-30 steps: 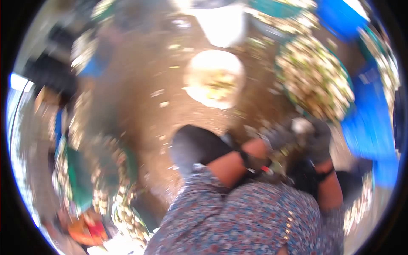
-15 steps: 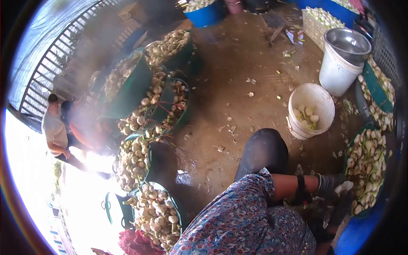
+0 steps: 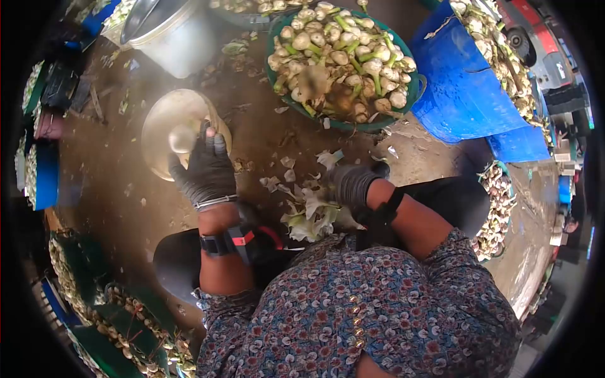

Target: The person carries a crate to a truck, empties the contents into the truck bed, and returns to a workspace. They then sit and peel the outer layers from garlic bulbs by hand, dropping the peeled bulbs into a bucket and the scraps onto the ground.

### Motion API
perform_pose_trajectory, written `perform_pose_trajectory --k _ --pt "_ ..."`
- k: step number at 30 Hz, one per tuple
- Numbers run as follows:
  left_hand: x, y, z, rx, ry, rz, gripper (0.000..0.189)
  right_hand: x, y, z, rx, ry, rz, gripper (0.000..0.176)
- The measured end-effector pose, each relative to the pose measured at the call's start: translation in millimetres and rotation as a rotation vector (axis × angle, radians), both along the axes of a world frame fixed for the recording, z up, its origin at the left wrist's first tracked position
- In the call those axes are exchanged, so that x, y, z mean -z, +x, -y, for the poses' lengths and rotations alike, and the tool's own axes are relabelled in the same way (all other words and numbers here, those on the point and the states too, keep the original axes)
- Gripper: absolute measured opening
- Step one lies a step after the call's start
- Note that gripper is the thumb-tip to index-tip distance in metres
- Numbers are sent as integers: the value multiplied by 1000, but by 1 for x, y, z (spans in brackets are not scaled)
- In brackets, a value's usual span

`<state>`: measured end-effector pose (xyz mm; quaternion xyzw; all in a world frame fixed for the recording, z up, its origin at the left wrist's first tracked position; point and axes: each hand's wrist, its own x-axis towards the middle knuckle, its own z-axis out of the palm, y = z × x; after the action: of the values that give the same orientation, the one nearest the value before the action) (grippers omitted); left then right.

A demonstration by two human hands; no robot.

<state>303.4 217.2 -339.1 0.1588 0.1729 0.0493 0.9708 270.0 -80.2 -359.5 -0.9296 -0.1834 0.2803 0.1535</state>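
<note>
One pale bulb (image 3: 182,139) at mouth of white bucket (image 3: 159,115), depth unclear | left hand (image 3: 207,169) over bucket's rim, fingers spread wide | right hand (image 3: 355,184) right of bucket, finger state untellable | bulb likely firm, light; grasp round belly

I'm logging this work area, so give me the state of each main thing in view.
Left hand: gloved, open
Right hand: gloved, curled; grip unclear
White bucket: uncovered
Pale bulb: blurred, within the bucket's mouth
Green tub: heaped, uncovered
Blue bin: filled, uncovered
Peelings: loose, scattered
</note>
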Motion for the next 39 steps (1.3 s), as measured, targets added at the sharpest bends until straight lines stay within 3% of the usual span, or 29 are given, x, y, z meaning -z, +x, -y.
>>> perform_pose_trajectory --k 4,7,8,12,15,18,22,24,26,29,30,35,39 --pt "8 8 32 119 184 -110 53 -5 78 19 385 -2 250 38" --pt "26 12 55 178 226 -188 50 5 131 -7 547 -61 -2 47" --pt "31 12 59 193 214 -200 48 57 153 -9 137 -296 46 54" --pt "37 18 65 238 252 -157 47 66 154 -36 481 -248 28 53" --pt "30 19 68 336 260 -188 46 74 144 -11 80 -203 267 51" --pt "18 16 74 575 340 -277 51 23 110 -5 365 158 230 37" --pt "6 8 84 742 159 -241 53 -2 60 -3 378 460 443 28" --pt "4 4 87 780 59 -154 49 -9 43 -3 269 364 555 30" --pt "6 -6 94 709 111 -118 43 -7 35 0 165 300 668 32" --pt "-6 -19 100 600 201 -40 39 -27 27 -7 554 470 415 33" --pt "-10 -22 101 558 231 -10 40 -31 23 -10 641 644 471 28" --pt "0 -34 106 484 391 52 41 -73 3 -24 474 654 654 18" --pt "0 -42 110 461 548 77 40 -72 -3 -33 357 483 831 14"
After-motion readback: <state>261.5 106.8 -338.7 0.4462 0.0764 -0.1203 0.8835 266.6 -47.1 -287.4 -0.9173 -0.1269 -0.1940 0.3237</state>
